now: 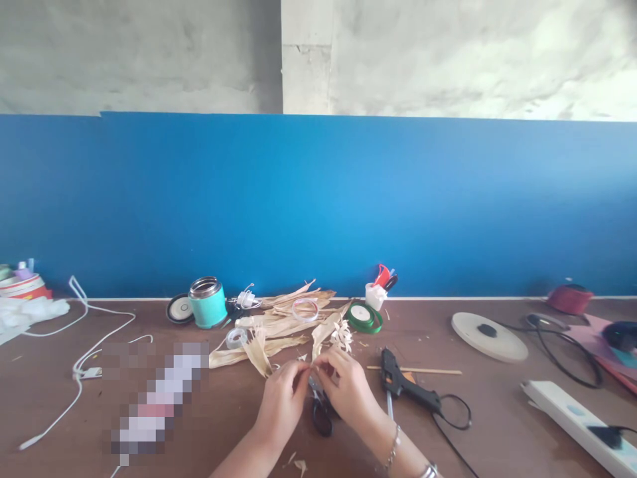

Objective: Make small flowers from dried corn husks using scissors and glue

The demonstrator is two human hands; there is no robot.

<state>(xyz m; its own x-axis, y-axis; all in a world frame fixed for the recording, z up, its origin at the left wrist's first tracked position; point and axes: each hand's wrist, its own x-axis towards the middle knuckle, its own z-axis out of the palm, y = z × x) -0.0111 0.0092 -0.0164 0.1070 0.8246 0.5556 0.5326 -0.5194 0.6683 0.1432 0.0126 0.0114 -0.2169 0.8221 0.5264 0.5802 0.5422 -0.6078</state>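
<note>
My left hand (280,401) and my right hand (348,388) meet over the brown table (497,425), fingers pinched together on a small pale strip of dried husk (304,364) held between them. Black-handled scissors (321,406) lie on the table right under the hands. Just beyond the fingertips lies a pile of dried corn husks (281,325), with a small husk flower (342,336) at its right. A black glue gun (405,385) lies close to the right of my right hand.
A teal jar (206,303), tape rolls (305,309), a green ribbon spool (364,317) and a white cup of tools (375,292) stand along the blue wall. A thin wooden stick (423,370), a white round lid (488,335), a power strip (577,425) and white cables (79,358) lie around.
</note>
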